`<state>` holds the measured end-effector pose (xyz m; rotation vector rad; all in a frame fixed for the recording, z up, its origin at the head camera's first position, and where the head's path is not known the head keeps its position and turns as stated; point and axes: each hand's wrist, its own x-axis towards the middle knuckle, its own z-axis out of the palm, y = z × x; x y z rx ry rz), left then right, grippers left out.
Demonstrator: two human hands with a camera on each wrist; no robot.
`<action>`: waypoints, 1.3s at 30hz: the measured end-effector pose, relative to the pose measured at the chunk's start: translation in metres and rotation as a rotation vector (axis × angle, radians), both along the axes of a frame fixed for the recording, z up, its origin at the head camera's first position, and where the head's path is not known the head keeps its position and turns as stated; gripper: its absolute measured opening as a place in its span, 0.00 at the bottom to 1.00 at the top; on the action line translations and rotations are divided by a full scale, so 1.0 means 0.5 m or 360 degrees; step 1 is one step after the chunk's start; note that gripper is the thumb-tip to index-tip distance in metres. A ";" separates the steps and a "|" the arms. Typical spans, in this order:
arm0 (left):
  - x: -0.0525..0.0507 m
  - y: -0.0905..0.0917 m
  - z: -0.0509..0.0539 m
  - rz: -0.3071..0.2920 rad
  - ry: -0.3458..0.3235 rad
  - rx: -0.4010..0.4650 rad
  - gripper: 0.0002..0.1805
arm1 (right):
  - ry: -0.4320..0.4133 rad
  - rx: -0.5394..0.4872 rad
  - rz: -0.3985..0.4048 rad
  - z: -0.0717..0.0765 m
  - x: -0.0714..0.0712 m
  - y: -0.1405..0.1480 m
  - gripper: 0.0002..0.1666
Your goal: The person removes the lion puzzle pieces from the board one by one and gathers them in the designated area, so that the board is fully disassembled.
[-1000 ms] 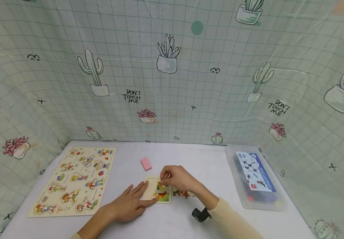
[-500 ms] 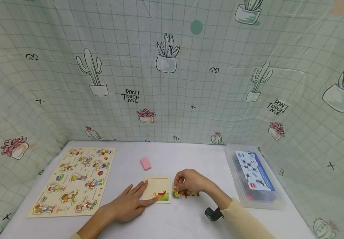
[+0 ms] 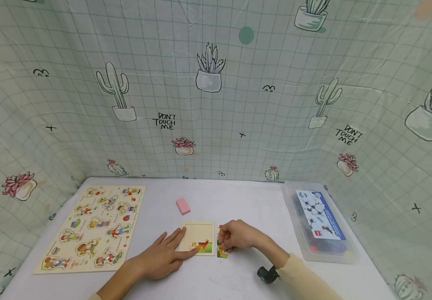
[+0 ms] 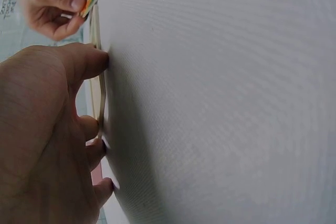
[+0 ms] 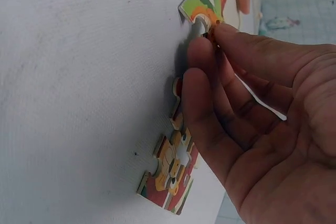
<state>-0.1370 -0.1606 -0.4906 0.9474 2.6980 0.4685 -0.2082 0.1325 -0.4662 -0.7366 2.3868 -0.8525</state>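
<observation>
My left hand (image 3: 161,258) lies with extended fingers on the edge of a small pale wooden puzzle tray (image 3: 193,231). A green and brown puzzle piece (image 3: 205,247) sits in the tray's lower right corner, beside the thumb. Just right of the tray, my right hand (image 3: 240,235) pinches a green and orange puzzle piece (image 5: 196,4) between thumb and fingers. Several more puzzle pieces (image 5: 170,174) lie on the table below that hand, mostly hidden by it in the head view.
At the left lies a large wooden board (image 3: 99,223) with cartoon figures. A pink block (image 3: 183,206) is behind the tray. A clear plastic case (image 3: 295,216) with a blue label stands at the right. Patterned cloth (image 3: 216,112) hangs behind the table.
My right hand has moved right from over the tray, carrying the green and orange puzzle piece out to the tray's right side, then slightly nearer. The left hand has stayed put.
</observation>
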 end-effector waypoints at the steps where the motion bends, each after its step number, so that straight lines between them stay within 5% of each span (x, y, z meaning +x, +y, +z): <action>1: 0.000 0.000 0.000 -0.0002 0.0003 0.0004 0.27 | 0.0012 0.0004 0.0003 -0.001 0.000 0.000 0.09; 11: 0.003 0.001 0.006 -0.0002 0.0003 0.0006 0.27 | 0.0159 0.0114 0.0047 -0.002 0.003 -0.007 0.09; 39: 0.002 -0.001 0.001 -0.0008 0.0012 0.0021 0.27 | 0.0150 0.0152 0.0032 -0.008 0.002 -0.010 0.09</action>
